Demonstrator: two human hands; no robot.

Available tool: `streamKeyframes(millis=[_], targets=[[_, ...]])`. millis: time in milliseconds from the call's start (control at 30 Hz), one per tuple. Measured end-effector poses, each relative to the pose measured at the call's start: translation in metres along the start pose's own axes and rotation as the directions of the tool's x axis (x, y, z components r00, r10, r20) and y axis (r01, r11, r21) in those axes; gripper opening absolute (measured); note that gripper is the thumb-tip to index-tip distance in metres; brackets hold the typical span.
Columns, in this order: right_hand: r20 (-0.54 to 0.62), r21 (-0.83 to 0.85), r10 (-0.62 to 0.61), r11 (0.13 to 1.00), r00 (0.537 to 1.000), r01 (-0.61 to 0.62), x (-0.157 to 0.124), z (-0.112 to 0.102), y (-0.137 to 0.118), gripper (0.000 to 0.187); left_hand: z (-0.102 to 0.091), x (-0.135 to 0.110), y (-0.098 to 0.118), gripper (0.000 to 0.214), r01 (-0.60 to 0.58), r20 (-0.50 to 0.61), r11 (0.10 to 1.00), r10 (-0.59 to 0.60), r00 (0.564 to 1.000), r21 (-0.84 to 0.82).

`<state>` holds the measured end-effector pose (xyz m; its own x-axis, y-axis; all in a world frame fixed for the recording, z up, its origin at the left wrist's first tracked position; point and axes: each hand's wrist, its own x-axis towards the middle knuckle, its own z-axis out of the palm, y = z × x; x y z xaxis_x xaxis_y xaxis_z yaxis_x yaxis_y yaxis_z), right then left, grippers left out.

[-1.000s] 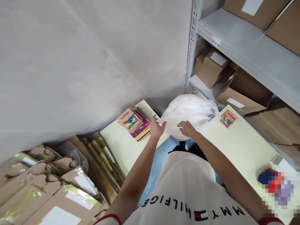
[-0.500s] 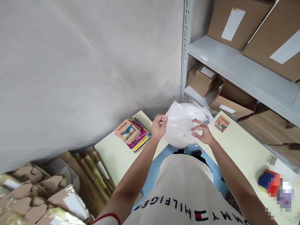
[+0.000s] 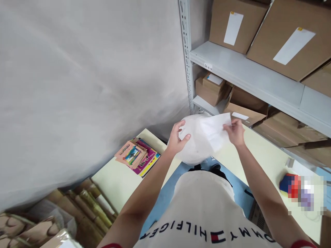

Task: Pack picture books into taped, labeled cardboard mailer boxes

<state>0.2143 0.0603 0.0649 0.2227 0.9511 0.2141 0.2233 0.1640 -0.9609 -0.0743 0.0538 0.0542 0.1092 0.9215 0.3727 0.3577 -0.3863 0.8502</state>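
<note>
A bundle of thin white plastic bags (image 3: 192,143), partly see-through, is at the middle above the blue floor. My left hand (image 3: 177,139) rests against its left side, thumb and fingers spread apart. At the upper right, my right hand (image 3: 235,132) pinches the edge of one white plastic bag (image 3: 216,131), which stretches out flat from the bundle. Whether that bag is fully separate from the bundle I cannot tell. To the left, a stack of colourful booklets (image 3: 137,156) lies on the pale table (image 3: 113,182).
Grey shelving (image 3: 248,75) with cardboard boxes (image 3: 238,27) stands at the back right. Wrapped cardboard pieces (image 3: 88,210) fill the lower left. A red and blue item (image 3: 289,184), partly blurred out, lies on the right-hand table (image 3: 274,158). A grey-white wall (image 3: 90,86) rises behind.
My right hand has closed on a bag's edge and moved right and up, drawing it out from the bundle. The fingers of my left hand have spread from a pinch. The view has shifted right.
</note>
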Motion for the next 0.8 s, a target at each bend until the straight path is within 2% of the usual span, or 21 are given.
streamKeyframes(millis=[67,167,267,333,400,467,500,567,633,767,800], targets=[[-0.157,-0.087,-0.064,0.995,0.986,0.050,-0.002,-0.035,-0.010,0.036,0.012,0.006,-0.002,0.060,0.057,0.056,0.998,-0.058,0.997,0.029],[-0.252,-0.280,-0.163,0.956,0.954,0.089,-0.016,-0.085,-0.028,0.028,0.039,0.024,0.001,0.066,0.114,0.170,0.988,-0.130,0.977,0.101],[-0.311,-0.377,-0.172,0.925,0.935,0.045,-0.041,-0.128,-0.039,0.023,0.079,0.051,0.012,0.085,0.064,0.308,0.987,-0.108,0.945,0.149],[-0.400,-0.364,-0.147,0.931,0.905,-0.010,-0.060,-0.154,-0.038,0.022,0.108,0.070,0.022,0.093,-0.009,0.443,0.983,-0.076,0.893,0.185],[-0.502,-0.323,-0.111,0.944,0.858,-0.067,-0.079,-0.180,-0.032,0.024,0.138,0.086,0.031,0.081,-0.079,0.594,0.970,-0.076,0.801,0.232],[-0.606,-0.283,-0.069,0.950,0.792,-0.133,-0.099,-0.205,-0.021,0.028,0.164,0.098,0.038,0.055,-0.140,0.695,0.950,-0.100,0.712,0.281],[-0.661,-0.260,-0.047,0.951,0.749,-0.170,-0.109,-0.217,-0.015,0.031,0.175,0.101,0.040,0.041,-0.167,0.721,0.939,-0.107,0.685,0.299],[-0.758,-0.197,0.009,0.950,0.652,-0.242,-0.130,-0.239,-0.001,0.036,0.196,0.105,0.043,0.016,-0.216,0.744,0.924,-0.100,0.661,0.316],[-0.804,-0.145,0.079,0.935,0.589,-0.323,-0.152,-0.257,0.014,0.038,0.213,0.105,0.045,0.012,-0.256,0.759,0.916,-0.074,0.646,0.308],[-0.790,-0.254,0.128,0.822,0.599,-0.511,-0.190,-0.282,0.048,0.033,0.243,0.100,0.049,0.016,-0.279,0.785,0.911,-0.073,0.615,0.304],[-0.788,-0.297,0.116,0.789,0.605,-0.538,-0.197,-0.286,0.057,0.031,0.249,0.098,0.051,0.016,-0.269,0.777,0.910,-0.086,0.623,0.316]])
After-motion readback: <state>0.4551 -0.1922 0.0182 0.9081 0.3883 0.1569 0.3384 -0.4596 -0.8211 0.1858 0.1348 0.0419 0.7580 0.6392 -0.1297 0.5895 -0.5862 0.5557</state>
